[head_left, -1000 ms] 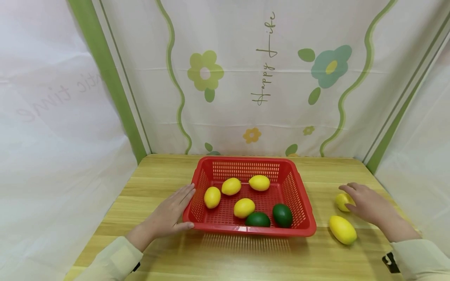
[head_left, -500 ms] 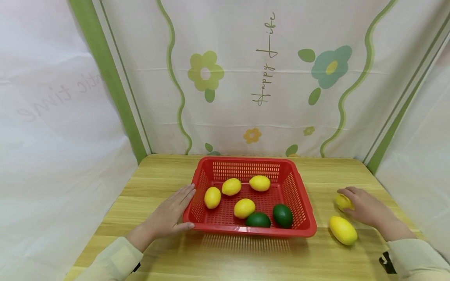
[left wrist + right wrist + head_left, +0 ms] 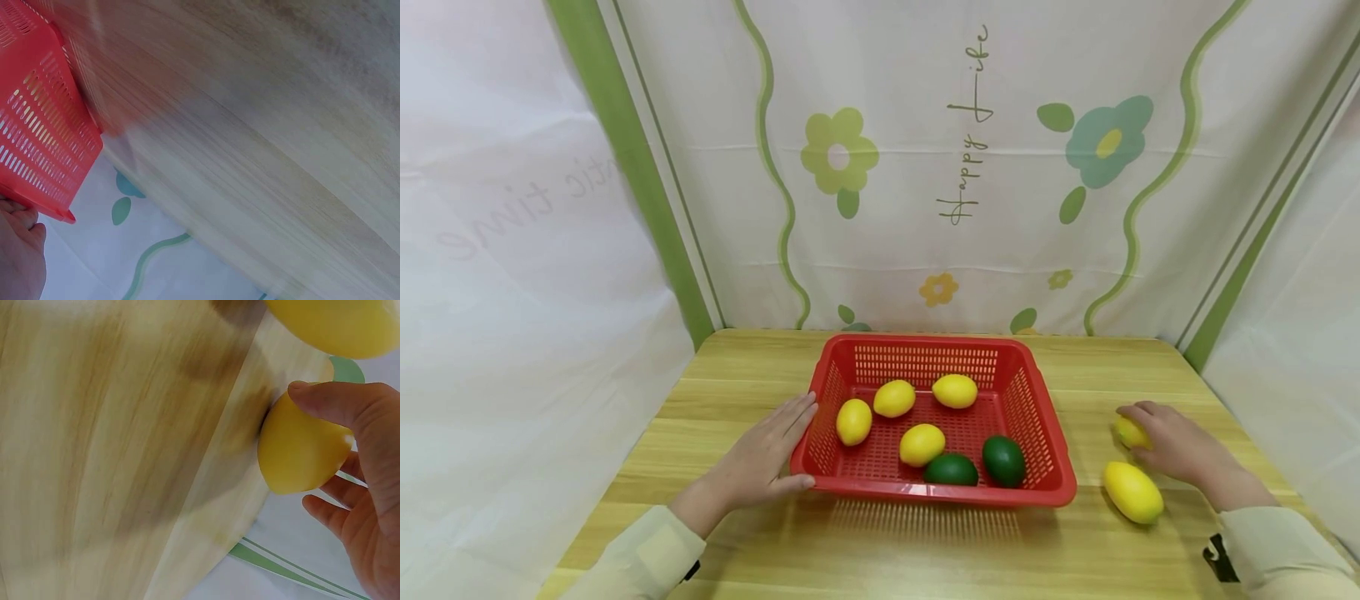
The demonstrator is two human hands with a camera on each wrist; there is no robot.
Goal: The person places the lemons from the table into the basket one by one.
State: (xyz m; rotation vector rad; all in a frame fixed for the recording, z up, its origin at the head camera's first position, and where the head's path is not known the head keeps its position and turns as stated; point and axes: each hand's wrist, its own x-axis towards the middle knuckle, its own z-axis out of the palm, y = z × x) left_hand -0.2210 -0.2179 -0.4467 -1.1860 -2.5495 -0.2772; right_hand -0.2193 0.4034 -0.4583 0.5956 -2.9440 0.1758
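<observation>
In the head view my right hand [image 3: 1183, 446] holds a yellow lemon [image 3: 1131, 433] at the table's right side. The right wrist view shows thumb and fingers curled round that lemon [image 3: 303, 447], close over the wood. A second lemon [image 3: 1133, 492] lies just nearer to me. My left hand [image 3: 756, 462] rests on the left rim of a red plastic basket [image 3: 925, 492], its fingers fairly straight and the thumb at the front corner. Inside the basket are several lemons [image 3: 894, 399] and two dark green fruits, one [image 3: 1003, 461] at the right and one [image 3: 951, 470] near the front wall.
The basket stands on a light wooden table [image 3: 737, 375]. White curtains with printed flowers [image 3: 839, 152] hang behind it and at both sides. A black strap [image 3: 1221, 558] shows at the right sleeve.
My right hand has closed round the far lemon and shifted slightly left with it. The left hand and the basket have stayed in place.
</observation>
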